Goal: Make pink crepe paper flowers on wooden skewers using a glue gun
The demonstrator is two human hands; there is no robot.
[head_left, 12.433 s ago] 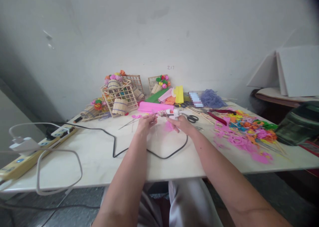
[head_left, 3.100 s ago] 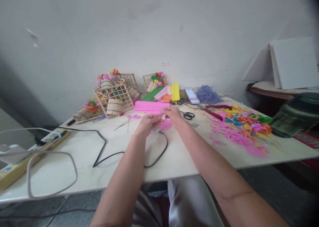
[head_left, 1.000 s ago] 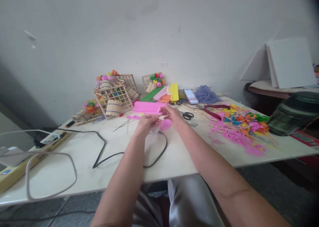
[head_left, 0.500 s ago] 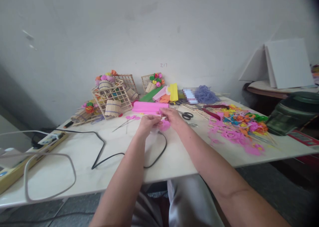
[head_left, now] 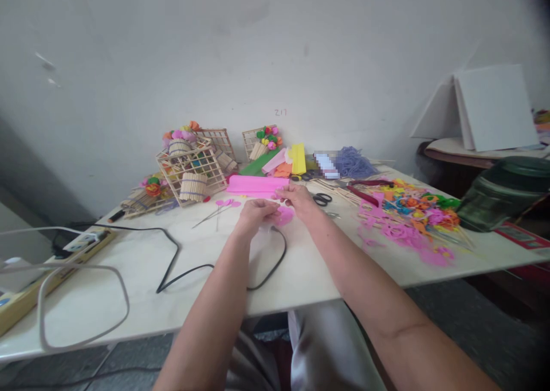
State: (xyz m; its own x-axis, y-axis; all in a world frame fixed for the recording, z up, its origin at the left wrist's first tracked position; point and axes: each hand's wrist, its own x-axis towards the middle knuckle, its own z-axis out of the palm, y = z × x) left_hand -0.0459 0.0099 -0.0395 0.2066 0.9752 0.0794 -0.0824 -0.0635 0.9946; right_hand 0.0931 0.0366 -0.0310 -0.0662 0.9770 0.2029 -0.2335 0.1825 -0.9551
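Note:
My left hand (head_left: 259,211) is closed in a pinch above the middle of the table; whatever its fingertips hold is too small to make out. Close to its right, my right hand (head_left: 295,198) pinches as well, with a bit of pink showing at its fingertips that blends with the paper behind. Pink paper pieces (head_left: 285,214) lie just below and between the hands. Beyond them stretches a folded pink crepe paper sheet (head_left: 258,184). Small round pink petals (head_left: 227,202) and thin metal tweezers (head_left: 209,216) lie left of my left hand. Black-handled scissors (head_left: 322,199) rest beside my right wrist.
Stick-built baskets with paper flowers (head_left: 193,170) stand at the back left. Coloured paper scraps (head_left: 412,219), red-handled pliers (head_left: 363,194) and a green jar (head_left: 501,193) are on the right. A black cable (head_left: 172,259) crosses the table from the power strip (head_left: 81,251).
The fingers of both hands have shifted slightly; both stay pinched close together. The whole view has moved a little. Nothing else has visibly changed place.

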